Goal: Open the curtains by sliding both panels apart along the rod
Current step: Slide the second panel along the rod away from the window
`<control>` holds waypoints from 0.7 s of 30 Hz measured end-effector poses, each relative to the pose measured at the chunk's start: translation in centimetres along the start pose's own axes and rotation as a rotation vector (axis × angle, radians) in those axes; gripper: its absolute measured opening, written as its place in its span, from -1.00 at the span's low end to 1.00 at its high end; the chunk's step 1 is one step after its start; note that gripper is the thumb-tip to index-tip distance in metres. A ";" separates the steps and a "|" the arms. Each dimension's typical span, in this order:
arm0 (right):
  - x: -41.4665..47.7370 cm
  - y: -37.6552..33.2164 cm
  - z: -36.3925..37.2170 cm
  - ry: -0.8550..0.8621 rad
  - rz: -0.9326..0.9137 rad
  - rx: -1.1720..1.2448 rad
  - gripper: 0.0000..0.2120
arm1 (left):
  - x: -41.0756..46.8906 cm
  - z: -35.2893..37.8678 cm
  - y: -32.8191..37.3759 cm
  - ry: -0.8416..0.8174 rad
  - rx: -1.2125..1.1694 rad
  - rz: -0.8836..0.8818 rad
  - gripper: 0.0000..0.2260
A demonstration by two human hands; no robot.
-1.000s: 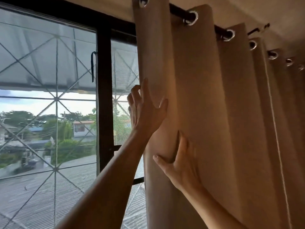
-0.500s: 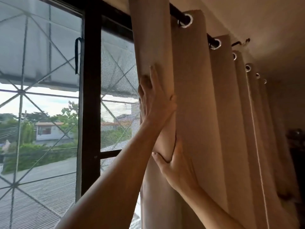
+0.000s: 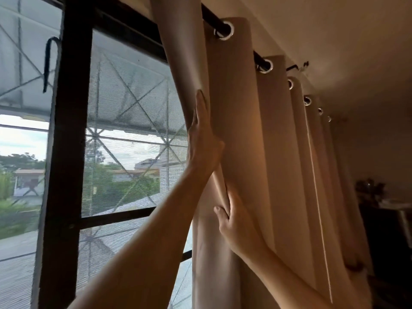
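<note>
A beige curtain panel [image 3: 236,121] hangs in folds from metal eyelets on a black rod [image 3: 259,60] at the upper right. My left hand [image 3: 201,143] lies flat against the panel's leading fold, fingers pointing up, thumb on the room side. Just below it, my right hand [image 3: 234,224] grips the same fold's edge, with its fingers tucked behind the cloth and its thumb in front. The panel's folds bunch tighter toward the right. No second panel shows.
Left of the curtain stands a window with a black frame [image 3: 64,152], an insect screen [image 3: 124,134] and a diagonal metal grille; roofs and trees lie outside. A dark room corner with furniture [image 3: 383,210] sits at the far right.
Both hands have pushed the curtain's leading fold to the right and its folds have bunched closer. More window is uncovered. My view has swung to the right.
</note>
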State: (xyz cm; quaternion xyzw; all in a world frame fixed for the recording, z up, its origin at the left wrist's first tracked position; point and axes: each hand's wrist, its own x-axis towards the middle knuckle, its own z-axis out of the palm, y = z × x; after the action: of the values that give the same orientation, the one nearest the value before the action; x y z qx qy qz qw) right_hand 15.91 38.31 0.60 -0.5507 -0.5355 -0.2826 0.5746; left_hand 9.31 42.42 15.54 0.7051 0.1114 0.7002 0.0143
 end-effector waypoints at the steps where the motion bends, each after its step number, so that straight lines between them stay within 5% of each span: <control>1: 0.3 0.7 -0.1 0.008 -0.010 -0.004 -0.48 | 0.1 0.8 -0.1 -0.002 -0.008 -0.005 -0.05; 11: 3.7 10.1 -3.5 0.038 -0.078 -0.026 -0.55 | -0.2 9.5 2.3 -0.028 0.021 -0.051 -0.08; 21: 7.2 19.1 -7.9 -0.115 -0.026 0.101 -0.53 | -1.0 20.0 3.8 -0.030 0.073 -0.082 -0.15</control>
State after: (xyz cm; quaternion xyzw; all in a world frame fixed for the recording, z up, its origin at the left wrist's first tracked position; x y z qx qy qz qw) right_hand 37.72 37.24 2.35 -0.5292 -0.5884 -0.2305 0.5662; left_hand 29.64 41.28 14.85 0.7103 0.1654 0.6840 0.0192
